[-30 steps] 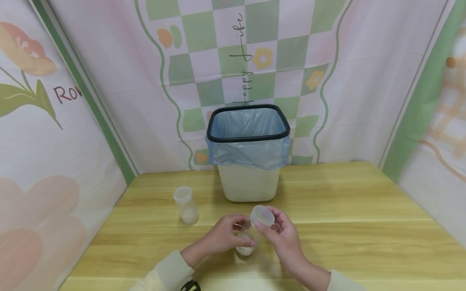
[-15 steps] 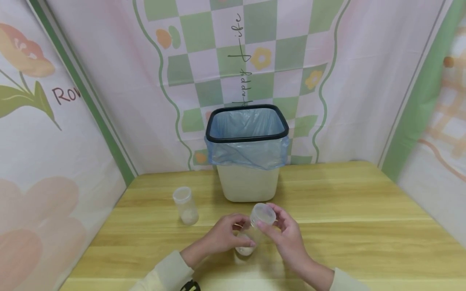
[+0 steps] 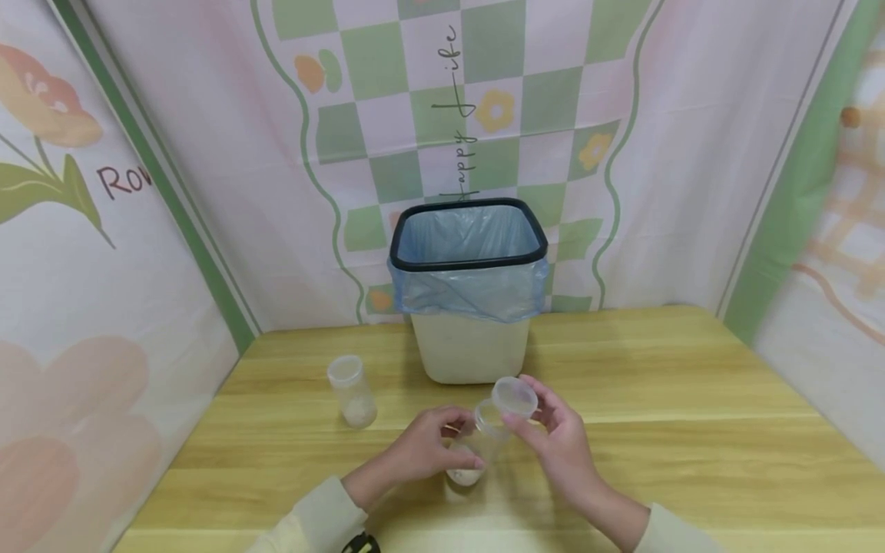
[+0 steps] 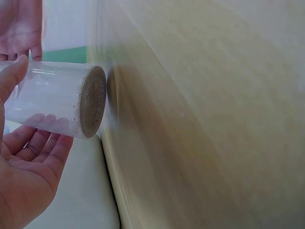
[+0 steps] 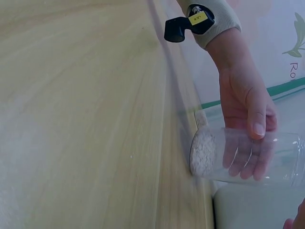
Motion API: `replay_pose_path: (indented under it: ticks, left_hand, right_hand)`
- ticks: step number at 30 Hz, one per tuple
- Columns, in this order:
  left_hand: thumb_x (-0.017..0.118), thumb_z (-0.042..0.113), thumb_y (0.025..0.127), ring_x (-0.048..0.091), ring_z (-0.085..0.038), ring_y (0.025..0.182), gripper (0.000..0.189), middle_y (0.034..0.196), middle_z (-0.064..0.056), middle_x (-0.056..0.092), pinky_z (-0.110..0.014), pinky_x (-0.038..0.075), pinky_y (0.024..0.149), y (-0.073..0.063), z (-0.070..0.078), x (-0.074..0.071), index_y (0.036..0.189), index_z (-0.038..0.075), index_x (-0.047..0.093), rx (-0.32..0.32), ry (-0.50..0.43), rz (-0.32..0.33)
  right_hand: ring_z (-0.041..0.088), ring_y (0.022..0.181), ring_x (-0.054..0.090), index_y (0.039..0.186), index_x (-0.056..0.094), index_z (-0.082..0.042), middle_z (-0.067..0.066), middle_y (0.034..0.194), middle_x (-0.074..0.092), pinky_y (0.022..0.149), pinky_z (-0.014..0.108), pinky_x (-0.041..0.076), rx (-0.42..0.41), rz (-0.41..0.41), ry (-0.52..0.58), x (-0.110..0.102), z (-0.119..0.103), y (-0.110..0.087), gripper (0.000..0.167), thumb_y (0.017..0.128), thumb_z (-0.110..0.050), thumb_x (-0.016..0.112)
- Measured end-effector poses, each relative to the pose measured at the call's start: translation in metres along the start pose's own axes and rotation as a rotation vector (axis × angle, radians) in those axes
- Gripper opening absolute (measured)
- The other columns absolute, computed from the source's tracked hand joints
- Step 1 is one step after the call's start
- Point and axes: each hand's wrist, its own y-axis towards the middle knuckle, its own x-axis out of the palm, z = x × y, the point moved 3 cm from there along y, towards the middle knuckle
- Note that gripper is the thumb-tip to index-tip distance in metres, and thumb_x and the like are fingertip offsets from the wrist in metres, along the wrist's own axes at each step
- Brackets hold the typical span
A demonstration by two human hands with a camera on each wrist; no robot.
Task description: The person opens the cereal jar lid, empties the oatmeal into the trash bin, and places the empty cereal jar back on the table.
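My left hand (image 3: 430, 447) grips a clear plastic jar (image 5: 285, 155) round its side, fingers behind and thumb in front. Whitish grains (image 5: 203, 155) lie in the bottom of the jar, which leans slightly to the right in the head view. Its base is close to the table; whether it touches is hard to tell. A translucent round lid (image 3: 515, 397) is pinched between the thumb and fingers of my right hand (image 3: 561, 449), just right of and above the jar's uncovered mouth. Parts of the right hand are out of its own wrist view.
A second clear jar (image 3: 354, 393) with pale contents at its bottom stands on the wooden table (image 3: 664, 461), left of the hands. Behind them is a cream bin (image 3: 473, 349) with a black rim and a blue liner. Printed curtains (image 3: 684, 153) enclose the table.
My right hand has moved up and to the right, and the lid has come off the jar's mouth. The left hand and jar stay almost in place.
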Motion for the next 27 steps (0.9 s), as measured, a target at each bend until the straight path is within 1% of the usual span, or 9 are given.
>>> replay_pose_path:
  ticks: [2, 9, 13, 15, 17, 22, 24, 27]
  left_hand:
    - [0.086, 0.018, 0.074, 0.062, -0.021, 0.102, 0.047, 0.111, -0.011, 0.065, -0.025, 0.050, 0.090, 0.000, 0.000, 0.000, 0.115, 0.007, 0.066, 0.000, -0.004, -0.002]
    - [0.085, 0.018, 0.075, 0.062, -0.023, 0.103, 0.047, 0.112, -0.011, 0.065, -0.025, 0.050, 0.090, 0.000, 0.000, 0.000, 0.116, 0.008, 0.066, 0.001, -0.009, -0.014]
    - [0.085, 0.018, 0.075, 0.062, -0.021, 0.102, 0.047, 0.112, -0.011, 0.065, -0.025, 0.050, 0.090, 0.000, -0.001, 0.000, 0.116, 0.008, 0.066, -0.003, -0.003, -0.017]
    - [0.085, 0.019, 0.075, 0.062, -0.020, 0.103, 0.047, 0.112, -0.011, 0.065, -0.025, 0.050, 0.090, 0.000, -0.001, 0.000, 0.116, 0.008, 0.066, -0.008, -0.002, -0.016]
    - [0.085, 0.019, 0.075, 0.062, -0.019, 0.103, 0.047, 0.112, -0.011, 0.065, -0.025, 0.049, 0.090, 0.000, -0.001, 0.000, 0.117, 0.008, 0.066, -0.008, 0.003, -0.014]
    - [0.085, 0.020, 0.075, 0.061, -0.017, 0.102, 0.049, 0.112, -0.010, 0.064, -0.024, 0.049, 0.091, 0.000, -0.001, 0.000, 0.118, 0.007, 0.065, 0.001, 0.014, -0.012]
    - [0.085, 0.020, 0.075, 0.061, -0.016, 0.102, 0.049, 0.111, -0.008, 0.064, -0.024, 0.049, 0.091, 0.000, -0.001, 0.000, 0.117, 0.007, 0.065, 0.003, 0.011, -0.013]
    - [0.085, 0.020, 0.075, 0.061, -0.013, 0.100, 0.049, 0.110, -0.005, 0.065, -0.024, 0.049, 0.091, 0.000, -0.001, 0.000, 0.117, 0.007, 0.065, 0.002, 0.008, -0.014]
  right_hand:
    - [0.013, 0.095, 0.060, 0.135, 0.050, 0.002, 0.017, 0.119, 0.059, 0.078, 0.023, 0.053, -0.005, 0.003, -0.006, -0.002, 0.000, 0.001, 0.055, 0.085, 0.001, 0.071]
    - [0.013, 0.094, 0.060, 0.135, 0.050, 0.001, 0.015, 0.118, 0.060, 0.076, 0.023, 0.054, -0.027, 0.017, -0.037, -0.011, 0.001, 0.007, 0.056, 0.084, 0.001, 0.072]
    - [0.012, 0.095, 0.060, 0.135, 0.052, -0.001, 0.015, 0.118, 0.061, 0.075, 0.024, 0.055, -0.036, 0.017, -0.074, -0.017, 0.002, 0.009, 0.056, 0.083, -0.002, 0.075]
    - [0.012, 0.095, 0.059, 0.134, 0.053, -0.002, 0.014, 0.118, 0.061, 0.075, 0.025, 0.055, -0.044, 0.014, -0.107, -0.020, 0.002, 0.009, 0.057, 0.082, -0.004, 0.076]
    - [0.014, 0.096, 0.057, 0.134, 0.053, -0.003, 0.013, 0.119, 0.060, 0.074, 0.025, 0.055, -0.052, 0.008, -0.137, -0.022, 0.003, 0.010, 0.057, 0.082, -0.006, 0.077]
    - [0.022, 0.099, 0.053, 0.133, 0.053, -0.004, 0.011, 0.121, 0.059, 0.070, 0.026, 0.053, -0.068, -0.003, -0.218, -0.029, 0.007, 0.014, 0.057, 0.082, -0.009, 0.078]
    - [0.023, 0.099, 0.052, 0.133, 0.054, -0.004, 0.011, 0.122, 0.059, 0.072, 0.027, 0.051, -0.076, -0.005, -0.271, -0.032, 0.007, 0.016, 0.059, 0.081, -0.011, 0.080]
    - [0.022, 0.100, 0.052, 0.131, 0.055, -0.003, 0.011, 0.121, 0.060, 0.080, 0.029, 0.046, -0.102, -0.008, -0.357, -0.037, 0.006, 0.020, 0.061, 0.078, -0.013, 0.082]
